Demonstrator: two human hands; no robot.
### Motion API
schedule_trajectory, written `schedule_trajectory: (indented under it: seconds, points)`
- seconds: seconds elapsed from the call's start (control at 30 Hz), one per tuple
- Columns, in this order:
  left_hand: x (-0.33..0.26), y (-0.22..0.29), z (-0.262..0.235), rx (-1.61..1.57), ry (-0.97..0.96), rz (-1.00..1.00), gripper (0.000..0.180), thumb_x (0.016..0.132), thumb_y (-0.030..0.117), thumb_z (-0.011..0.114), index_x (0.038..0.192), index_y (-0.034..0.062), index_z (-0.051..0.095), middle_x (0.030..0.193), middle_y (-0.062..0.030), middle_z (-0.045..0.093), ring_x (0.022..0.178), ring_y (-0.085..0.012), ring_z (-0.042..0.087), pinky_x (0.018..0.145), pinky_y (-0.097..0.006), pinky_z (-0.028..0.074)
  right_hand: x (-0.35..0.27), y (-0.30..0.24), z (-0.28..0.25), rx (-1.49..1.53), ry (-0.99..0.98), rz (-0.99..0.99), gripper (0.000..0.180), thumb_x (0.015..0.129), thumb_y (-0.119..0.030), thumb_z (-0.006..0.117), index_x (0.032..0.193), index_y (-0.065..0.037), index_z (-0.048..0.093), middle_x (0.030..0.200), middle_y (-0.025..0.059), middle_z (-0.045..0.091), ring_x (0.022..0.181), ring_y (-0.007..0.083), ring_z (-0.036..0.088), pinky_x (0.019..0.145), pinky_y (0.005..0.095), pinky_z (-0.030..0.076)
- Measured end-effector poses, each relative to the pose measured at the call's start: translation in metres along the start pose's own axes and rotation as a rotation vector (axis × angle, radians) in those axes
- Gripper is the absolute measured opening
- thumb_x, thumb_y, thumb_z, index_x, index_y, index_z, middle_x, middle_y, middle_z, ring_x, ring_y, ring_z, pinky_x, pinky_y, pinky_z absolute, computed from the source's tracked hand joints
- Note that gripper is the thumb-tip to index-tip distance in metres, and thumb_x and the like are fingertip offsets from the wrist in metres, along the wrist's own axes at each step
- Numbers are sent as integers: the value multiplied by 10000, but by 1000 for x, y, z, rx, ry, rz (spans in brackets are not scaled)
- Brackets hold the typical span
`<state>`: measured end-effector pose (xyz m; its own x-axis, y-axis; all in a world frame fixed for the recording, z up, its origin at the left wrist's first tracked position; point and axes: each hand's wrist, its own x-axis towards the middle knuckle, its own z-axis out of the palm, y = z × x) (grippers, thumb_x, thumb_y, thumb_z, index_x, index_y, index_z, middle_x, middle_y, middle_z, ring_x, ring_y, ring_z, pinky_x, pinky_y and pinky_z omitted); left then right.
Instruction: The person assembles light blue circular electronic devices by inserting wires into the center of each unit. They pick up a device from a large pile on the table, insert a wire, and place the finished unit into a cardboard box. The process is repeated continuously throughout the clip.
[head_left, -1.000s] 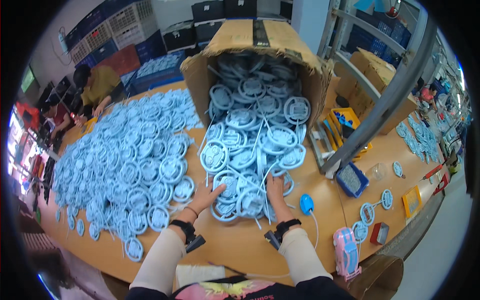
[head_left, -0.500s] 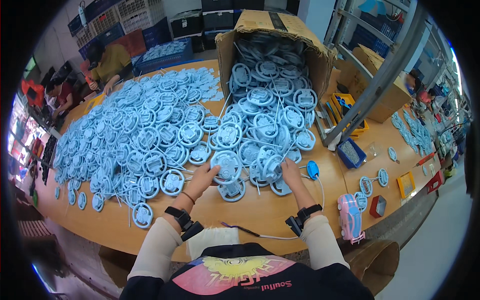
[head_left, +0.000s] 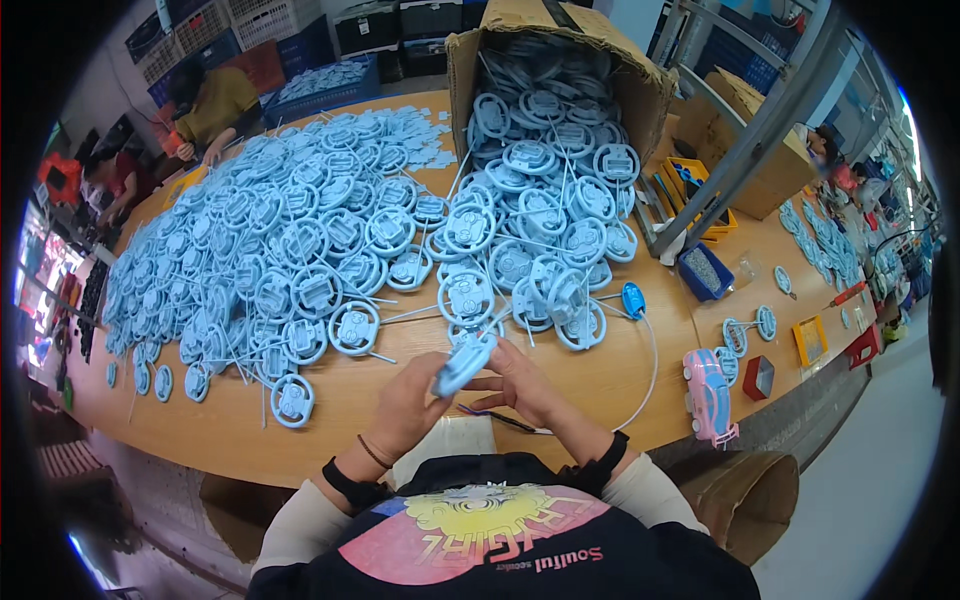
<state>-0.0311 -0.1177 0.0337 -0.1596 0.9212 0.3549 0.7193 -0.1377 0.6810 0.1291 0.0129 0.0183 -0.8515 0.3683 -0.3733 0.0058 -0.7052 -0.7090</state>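
- Tan table (head_left: 345, 420) carried everything
- 10 o'clock: pale-blue wheel-shaped parts (head_left: 265, 240) lay heaped
- 1 o'clock: open carton (head_left: 462, 90) lay sideways
- 3 o'clock: blue bin (head_left: 692, 282) stood
- 4 o'clock: toy car (head_left: 710, 395) sat

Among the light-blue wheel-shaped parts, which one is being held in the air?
The tilted wheel-shaped part between the left hand and the right hand; the others nearby lie on the table or in the cardboard box.

A pink-and-blue toy car (head_left: 709, 395) stands on the table (head_left: 230, 425) near a small red box (head_left: 752, 386) and yellow tray (head_left: 801, 344).
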Motion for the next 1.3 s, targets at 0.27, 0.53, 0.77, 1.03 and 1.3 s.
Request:
schedule_trajectory:
  seconds: [0.27, 0.53, 0.77, 1.03, 1.3]
  points:
    - [-15, -23, -1, -366, 38, -206, 414, 830, 210, 644, 1177, 24, 517, 1047, -82, 585, 955, -201, 582, 806, -300, 481, -3, 5, -12, -253, -129, 0, 542, 885, -211, 547, 1366, -92, 324, 1193, 80, 541, 990, 181, 599, 768, 350, 544]
    - [-38, -78, 5, -1068, -151, -704, 293, 947, 243, 495, 1159, 46, 537, 946, -16, 610, 807, -112, 605, 732, -295, 530, 2, 48, -47, -763, 13, -142, 405, 857, -231, 597, 1202, -44, 498, 1015, 115, 594, 850, 241, 605, 729, 348, 505]
    - [-55, -113, -5, -983, 161, -815, 238, 927, 154, 525, 1134, 41, 554, 943, -19, 612, 791, -113, 601, 716, -296, 542, -7, 106, -82, -1522, 202, -330, 229, 812, -205, 631, 941, -23, 579, 912, 166, 599, 857, 344, 569, 755, 398, 454]
    - [-47, -87, 20, -997, 51, -830, 249, 912, 146, 549, 1131, 28, 563, 932, -30, 617, 783, -112, 606, 702, -287, 545, -24, 53, -37, -1313, 284, -530, 133, 832, -156, 601, 859, -38, 545, 798, 148, 597, 732, 335, 583, 612, 400, 444]
    - [-36, -82, 27, -1056, -23, -829, 265, 922, 150, 534, 1156, 29, 554, 954, -28, 613, 818, -120, 610, 737, -296, 545, -22, 42, -41, -1233, 260, -503, 156, 818, -188, 620, 816, -44, 560, 715, 149, 594, 667, 340, 570, 581, 403, 428]
